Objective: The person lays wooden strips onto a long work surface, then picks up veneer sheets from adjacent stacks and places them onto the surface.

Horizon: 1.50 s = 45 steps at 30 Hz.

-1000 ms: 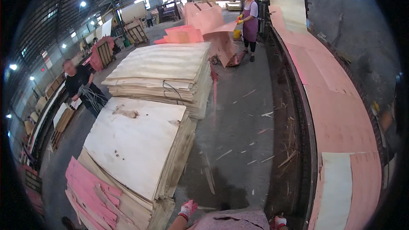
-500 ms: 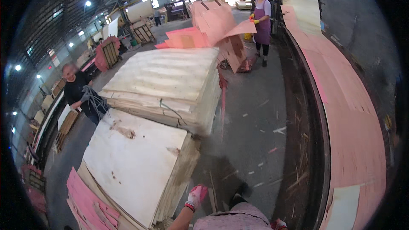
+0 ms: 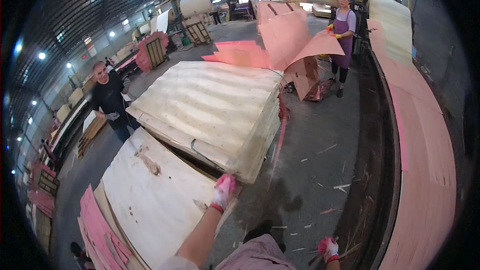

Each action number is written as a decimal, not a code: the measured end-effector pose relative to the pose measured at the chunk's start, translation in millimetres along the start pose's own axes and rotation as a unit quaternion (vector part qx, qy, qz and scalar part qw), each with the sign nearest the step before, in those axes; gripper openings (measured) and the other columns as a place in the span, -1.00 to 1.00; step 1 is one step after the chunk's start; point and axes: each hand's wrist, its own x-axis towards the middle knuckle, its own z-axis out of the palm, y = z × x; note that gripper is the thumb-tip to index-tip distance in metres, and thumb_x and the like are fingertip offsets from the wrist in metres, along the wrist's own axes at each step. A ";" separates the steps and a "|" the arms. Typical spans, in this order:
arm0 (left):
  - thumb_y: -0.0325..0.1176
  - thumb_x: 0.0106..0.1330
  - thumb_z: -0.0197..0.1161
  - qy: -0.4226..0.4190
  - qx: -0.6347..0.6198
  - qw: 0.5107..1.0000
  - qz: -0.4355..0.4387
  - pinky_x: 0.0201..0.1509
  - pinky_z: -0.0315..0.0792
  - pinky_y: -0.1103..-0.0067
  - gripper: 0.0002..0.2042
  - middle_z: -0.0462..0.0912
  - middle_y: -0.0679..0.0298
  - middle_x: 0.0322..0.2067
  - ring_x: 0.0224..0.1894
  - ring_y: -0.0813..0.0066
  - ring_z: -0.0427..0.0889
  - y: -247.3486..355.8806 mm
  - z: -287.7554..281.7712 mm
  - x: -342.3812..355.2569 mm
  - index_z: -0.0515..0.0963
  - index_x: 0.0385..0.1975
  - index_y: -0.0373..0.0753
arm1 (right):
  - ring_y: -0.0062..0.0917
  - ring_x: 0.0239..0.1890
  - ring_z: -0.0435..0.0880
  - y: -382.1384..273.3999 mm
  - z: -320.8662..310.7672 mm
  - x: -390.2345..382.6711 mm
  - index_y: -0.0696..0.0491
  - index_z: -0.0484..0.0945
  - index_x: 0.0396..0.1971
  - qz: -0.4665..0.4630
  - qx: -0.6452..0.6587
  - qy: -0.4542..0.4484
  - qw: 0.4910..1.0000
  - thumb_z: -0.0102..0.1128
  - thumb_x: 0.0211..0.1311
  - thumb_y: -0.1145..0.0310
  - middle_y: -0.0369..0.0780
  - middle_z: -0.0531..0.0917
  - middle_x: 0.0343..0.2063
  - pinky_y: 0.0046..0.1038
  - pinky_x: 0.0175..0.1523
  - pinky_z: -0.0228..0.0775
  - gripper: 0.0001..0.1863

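Near right, the right hand [image 3: 328,248] hung well apart from the left hand [image 3: 223,190], which was by the far right corner of the near veneer stack [image 3: 165,200]; whether either gripped anything, I could not tell. Wood scraps [image 3: 342,187] on the floor [image 3: 320,135] could have caused a slip. Just beyond stood the far veneer stack [image 3: 215,102]; its shifting might have pinched that left hand.
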 end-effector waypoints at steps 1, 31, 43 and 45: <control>-0.24 0.32 0.14 -0.054 0.028 0.998 0.008 -0.23 0.50 0.62 -0.79 0.62 0.33 -0.26 -0.24 0.53 0.60 10.5 -0.8 26.7 0.49 -0.13 -0.14 | -0.36 -0.69 0.44 -2.1 -0.2 -1.4 -0.13 0.43 -0.39 0.027 0.052 -0.008 0.998 0.08 0.23 0.03 -0.28 0.49 -0.66 -0.26 -0.63 0.30 -0.77; 0.03 0.38 -0.06 -0.374 0.079 0.817 -0.432 0.15 0.40 0.42 -0.42 0.42 0.06 0.12 0.09 0.26 0.48 -30.4 90.3 -5.9 0.21 0.20 -0.33 | -0.46 -0.32 0.58 -190.5 253.4 32.2 0.04 0.39 0.01 0.047 0.028 -0.324 0.944 0.06 0.27 -0.01 -0.17 0.62 -0.21 -0.29 -0.30 0.45 -0.52; 0.26 0.25 -0.06 -0.006 -0.250 0.966 -0.071 0.20 0.33 0.28 -0.29 0.43 0.15 0.10 0.12 0.19 0.43 106.4 -0.8 43.5 0.24 0.18 -0.25 | -0.49 -0.22 0.59 -301.8 244.1 -44.8 0.14 0.54 -0.29 -0.025 0.111 -0.245 0.963 0.22 0.05 0.44 -0.25 0.61 -0.30 -0.44 -0.12 0.48 -0.80; 0.06 0.37 -0.12 0.009 -0.233 0.971 -0.058 0.11 0.41 0.35 -0.49 0.52 0.12 -0.05 -0.01 0.23 0.53 115.0 15.2 40.9 0.37 0.03 -0.29 | -0.49 -0.25 0.60 -309.5 206.6 -49.4 0.16 0.54 -0.30 -0.046 0.101 -0.202 0.973 0.21 0.03 0.44 -0.25 0.62 -0.31 -0.46 -0.10 0.46 -0.79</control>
